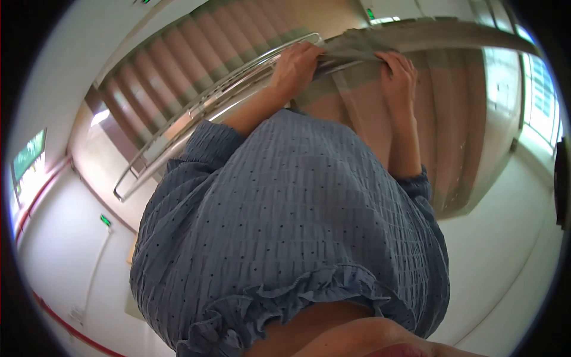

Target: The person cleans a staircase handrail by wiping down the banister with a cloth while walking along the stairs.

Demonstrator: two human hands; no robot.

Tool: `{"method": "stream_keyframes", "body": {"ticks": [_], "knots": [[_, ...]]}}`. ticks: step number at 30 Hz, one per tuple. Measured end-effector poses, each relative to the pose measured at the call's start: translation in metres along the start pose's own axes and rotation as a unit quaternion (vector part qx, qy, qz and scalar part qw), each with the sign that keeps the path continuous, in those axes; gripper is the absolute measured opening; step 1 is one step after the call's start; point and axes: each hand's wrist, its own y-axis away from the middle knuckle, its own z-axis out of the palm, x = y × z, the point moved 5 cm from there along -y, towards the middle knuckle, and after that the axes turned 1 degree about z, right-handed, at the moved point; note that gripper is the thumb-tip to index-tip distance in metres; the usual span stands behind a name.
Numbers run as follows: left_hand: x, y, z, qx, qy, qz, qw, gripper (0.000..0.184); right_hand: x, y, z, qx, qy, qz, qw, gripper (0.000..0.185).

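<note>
A grey cloth (pixel 357 45) lies over the broad handrail (pixel 440 37) at the top of the view. My left hand (pixel 296 66) is closed on the cloth's left end, beside the metal rails. At the opposite end, my right hand (pixel 398 72) pinches the cloth's edge between thumb and fingers. The cloth spans the gap between both hands, bunched and creased in the middle. Part of the left fingertips is hidden behind the cloth and rail.
Metal railing bars (pixel 178 143) slope down to the left. Stairs (pixel 172 56) fill the upper left, and more steps (pixel 440 119) lie beyond my right arm. Windows (pixel 540 89) are at the right. Red pipes (pixel 44 193) run along the left wall.
</note>
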Motion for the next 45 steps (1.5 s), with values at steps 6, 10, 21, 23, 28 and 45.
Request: {"method": "stream_keyframes", "body": {"ticks": [6, 10, 21, 23, 28, 45], "knots": [[-0.027, 0.061, -0.038, -0.073, -0.046, 0.053, 0.995, 0.020, -0.045, 0.052, 0.031, -0.118, 0.007, 0.027, 0.993, 0.019], [-0.031, 0.077, -0.056, -0.159, -0.097, 0.043, 0.982, 0.024, -0.058, 0.061, 0.052, -0.149, -0.016, -0.017, 0.989, 0.019], [-0.096, 0.151, -0.079, -0.157, -0.115, -0.043, 0.980, 0.025, -0.114, 0.058, 0.134, -0.206, -0.066, -0.081, 0.973, 0.022], [-0.099, 0.145, -0.073, -0.147, -0.088, -0.033, 0.985, 0.024, -0.104, 0.053, 0.140, -0.206, -0.044, -0.061, 0.976, 0.025], [-0.128, 0.154, -0.075, -0.122, -0.085, -0.058, 0.987, 0.024, -0.112, 0.057, 0.165, -0.238, -0.028, -0.076, 0.968, 0.029], [-0.143, 0.192, -0.152, -0.174, -0.067, -0.117, 0.975, 0.023, -0.229, 0.051, 0.155, -0.311, -0.010, -0.091, 0.946, 0.026]]}}
